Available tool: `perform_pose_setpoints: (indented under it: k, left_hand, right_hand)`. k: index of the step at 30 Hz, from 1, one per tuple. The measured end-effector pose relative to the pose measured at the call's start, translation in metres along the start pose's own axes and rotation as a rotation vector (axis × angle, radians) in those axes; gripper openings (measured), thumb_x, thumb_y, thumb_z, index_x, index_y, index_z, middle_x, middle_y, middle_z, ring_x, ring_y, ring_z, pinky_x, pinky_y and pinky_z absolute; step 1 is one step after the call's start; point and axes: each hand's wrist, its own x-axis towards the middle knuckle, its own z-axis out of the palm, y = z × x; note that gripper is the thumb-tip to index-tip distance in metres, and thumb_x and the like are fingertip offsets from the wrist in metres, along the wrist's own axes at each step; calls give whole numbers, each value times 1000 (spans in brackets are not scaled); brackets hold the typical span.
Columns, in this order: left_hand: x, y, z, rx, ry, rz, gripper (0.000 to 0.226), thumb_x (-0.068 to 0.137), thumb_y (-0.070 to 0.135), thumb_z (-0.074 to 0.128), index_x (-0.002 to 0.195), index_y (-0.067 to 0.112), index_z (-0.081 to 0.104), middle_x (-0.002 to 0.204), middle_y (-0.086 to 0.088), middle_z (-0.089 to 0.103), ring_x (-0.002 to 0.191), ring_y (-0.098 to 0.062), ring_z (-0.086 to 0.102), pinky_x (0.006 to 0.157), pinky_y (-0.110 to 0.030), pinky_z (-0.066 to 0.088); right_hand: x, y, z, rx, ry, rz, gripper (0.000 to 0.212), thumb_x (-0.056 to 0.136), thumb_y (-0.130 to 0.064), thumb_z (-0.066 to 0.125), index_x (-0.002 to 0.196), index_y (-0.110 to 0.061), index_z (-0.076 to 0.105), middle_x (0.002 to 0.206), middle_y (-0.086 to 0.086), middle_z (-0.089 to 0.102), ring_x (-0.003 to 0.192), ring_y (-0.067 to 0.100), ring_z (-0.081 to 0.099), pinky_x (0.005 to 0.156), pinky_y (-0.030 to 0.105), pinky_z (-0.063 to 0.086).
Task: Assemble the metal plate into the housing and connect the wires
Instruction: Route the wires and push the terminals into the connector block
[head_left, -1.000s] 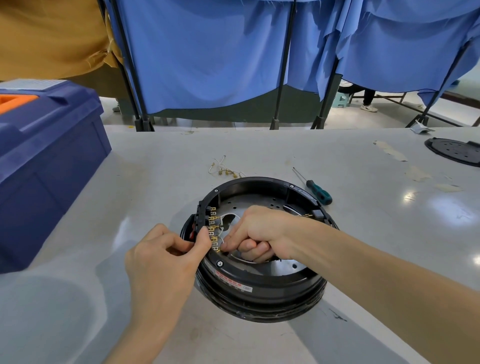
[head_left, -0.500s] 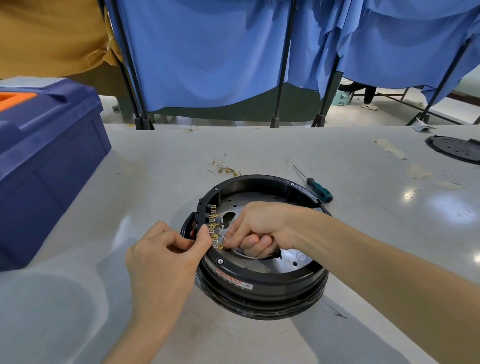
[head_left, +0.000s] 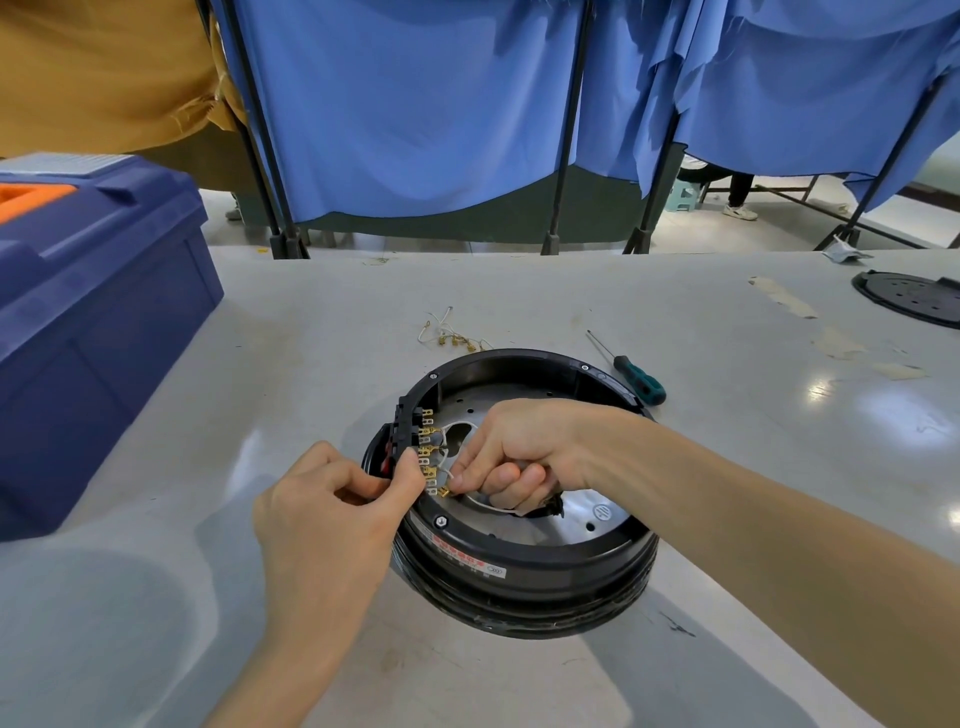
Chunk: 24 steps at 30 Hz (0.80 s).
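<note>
blue plastic toolbox (head_left: 93, 312) is set far left on the grey surface (head_left: 311, 338). the terminal block (head_left: 406, 431) on the black housing (head_left: 519, 571) is pinched in the left hand (head_left: 332, 514) grip. a brass-tipped wire (head_left: 445, 490) is pinched in the right hand (head_left: 519, 452) grip above the metal plate (head_left: 587, 519), which is seated inside the housing. a screwdriver (head_left: 639, 379) is laid just beyond.
</note>
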Motion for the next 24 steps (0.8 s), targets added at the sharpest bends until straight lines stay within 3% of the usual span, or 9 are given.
perform_pose_setpoints:
  k: [19, 24]
  left_hand:
    - [-1, 1, 0, 3, 4, 6, 41, 72, 28, 80, 43, 17, 55, 50, 4, 47, 55, -12, 50, 52, -12, 31]
    - [-1, 1, 0, -2, -4, -19, 41, 73, 28, 81, 43, 16, 55, 51, 3, 47, 54, -13, 49, 52, -20, 29]
  right_hand:
    - [-6, 8, 13, 79, 92, -63, 24, 99, -1, 45, 78, -10, 52, 39, -3, 38, 27, 5, 29, 29, 13, 19]
    - [-8, 10, 16, 108, 113, -68, 26, 100, -2, 43, 78, -11, 53, 39, -4, 39, 27, 5, 31, 28, 14, 21]
